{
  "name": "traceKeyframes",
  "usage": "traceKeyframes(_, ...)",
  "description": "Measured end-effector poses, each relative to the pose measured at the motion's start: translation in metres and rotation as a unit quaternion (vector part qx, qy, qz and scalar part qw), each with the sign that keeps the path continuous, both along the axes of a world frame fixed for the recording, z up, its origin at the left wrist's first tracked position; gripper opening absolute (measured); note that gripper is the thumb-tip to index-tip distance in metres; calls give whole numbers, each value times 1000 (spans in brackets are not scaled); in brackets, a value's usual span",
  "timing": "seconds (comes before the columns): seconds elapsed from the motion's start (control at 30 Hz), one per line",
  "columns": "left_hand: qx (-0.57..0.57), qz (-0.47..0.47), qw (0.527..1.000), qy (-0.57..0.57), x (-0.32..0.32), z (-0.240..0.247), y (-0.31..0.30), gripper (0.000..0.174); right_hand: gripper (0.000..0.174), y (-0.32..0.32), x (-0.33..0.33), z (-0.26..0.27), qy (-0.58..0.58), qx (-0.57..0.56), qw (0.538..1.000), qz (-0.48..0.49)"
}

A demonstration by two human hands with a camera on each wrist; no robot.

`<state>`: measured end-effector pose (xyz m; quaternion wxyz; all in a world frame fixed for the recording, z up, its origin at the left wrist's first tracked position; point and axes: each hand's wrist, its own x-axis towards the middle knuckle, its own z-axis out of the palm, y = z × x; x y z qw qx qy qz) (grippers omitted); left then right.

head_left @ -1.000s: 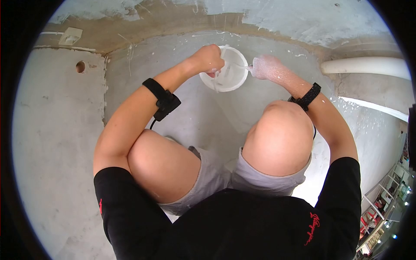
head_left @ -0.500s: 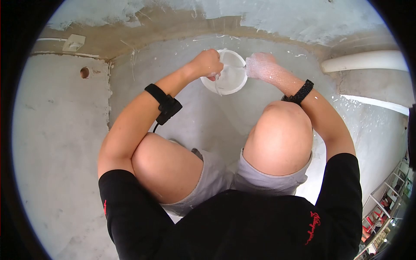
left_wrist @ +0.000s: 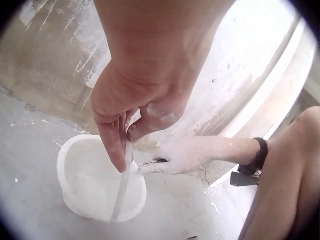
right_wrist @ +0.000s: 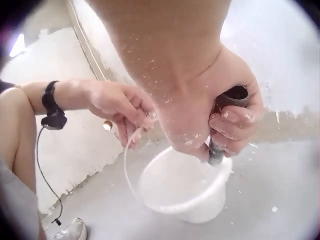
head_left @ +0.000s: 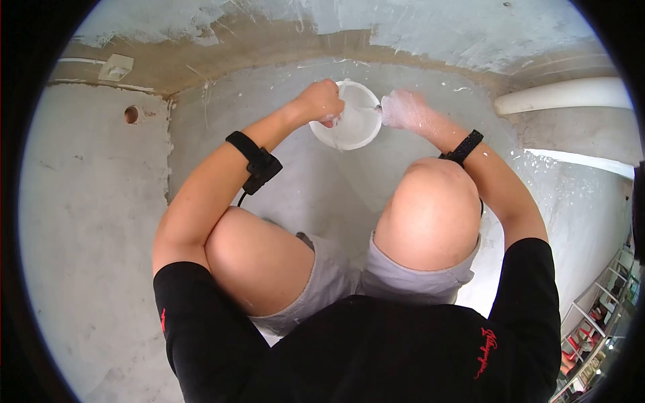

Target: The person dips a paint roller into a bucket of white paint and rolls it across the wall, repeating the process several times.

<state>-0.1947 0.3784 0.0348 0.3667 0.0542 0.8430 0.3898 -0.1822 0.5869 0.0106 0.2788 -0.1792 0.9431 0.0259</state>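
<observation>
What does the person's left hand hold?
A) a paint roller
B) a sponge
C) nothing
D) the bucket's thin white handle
D: the left hand pinches the thin white handle arching over the white bucket; the right hand grips a dark tool handle.

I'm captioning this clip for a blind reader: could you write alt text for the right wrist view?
A white-speckled right hand grips a dark tool handle over a white bucket on a grey floor. Beside it, the left hand pinches the bucket's thin white carrying handle, raised above the rim.
</observation>
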Motion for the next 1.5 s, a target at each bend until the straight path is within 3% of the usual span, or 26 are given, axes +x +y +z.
traceKeyframes(0.17, -34, -31, 998, 31, -1, 0, -1, 23, 33, 17, 6, 1, 6, 24, 1000, -3)
traceKeyframes(0.3, -17, -19, 1000, 17, 0, -4, 3, 23, 26, 9, 4, 31, 11, 60, 998, 23)
traceKeyframes(0.43, 13, 5, 1000, -3, -1, -7, 6, 23, 26, -3, 4, 29, 9, 101, 995, 26)
traceKeyframes(0.5, 21, 0, 1000, -1, 0, -5, 4, 23, 29, -2, 4, 16, 3, 25, 1000, -4)
traceKeyframes(0.73, 25, 0, 1000, 10, 1, -7, 4, 23, 30, 21, 0, 9, -2, 34, 998, -49)
traceKeyframes(0.83, 44, -13, 999, -2, 4, 1, 11, 23, 34, 18, 4, 42, 12, 77, 996, -53)
traceKeyframes(0.93, 74, -38, 997, -4, 6, 1, 15, 24, 37, 17, 8, 30, 31, 81, 996, -5)
traceKeyframes(1.03, 66, -50, 996, 20, 5, 6, 14, 24, 41, 22, 19, 23, 39, 20, 998, -46)
traceKeyframes(1.1, 57, -44, 997, 25, 4, 5, 12, 24, 56, 30, 28, 33, 48, -32, 988, -145)
traceKeyframes(1.3, 108, 22, 992, 67, -9, 6, 7, 23, 60, 70, 49, 87, 124, -72, 971, -193)
traceKeyframes(1.37, 151, 99, 981, 69, -9, 10, 6, 24, 60, 88, 60, 89, 141, -83, 964, -211)
traceKeyframes(1.5, 189, 134, 970, 68, -4, 25, 8, 25, 58, 113, 85, 102, 165, -113, 939, -281)
